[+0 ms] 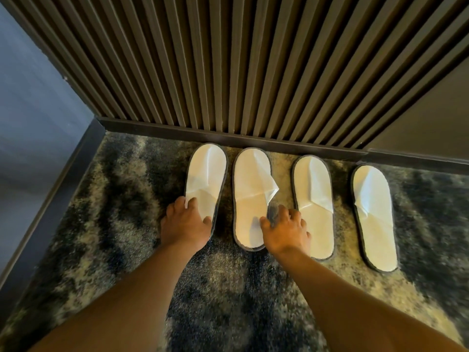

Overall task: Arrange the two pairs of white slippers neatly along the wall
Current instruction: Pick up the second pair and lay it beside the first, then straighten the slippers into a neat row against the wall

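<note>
Four white slippers stand toes to the slatted wall (253, 59) on the carpet (114, 212), around twelve o'clock. The left hand (186, 221) lies spread on the heel of the far-left slipper (206, 171), fingers flat, not gripping. The right hand (285, 228) rests open between the second slipper (250, 194) and third slipper (314, 199), thumb on the second's heel. The fourth slipper (373, 212), at two o'clock, sits apart and slightly angled. They look light, thin and floppy; sliding by the stiffer sole edge should suit them better than pinching the creased upper.
</note>
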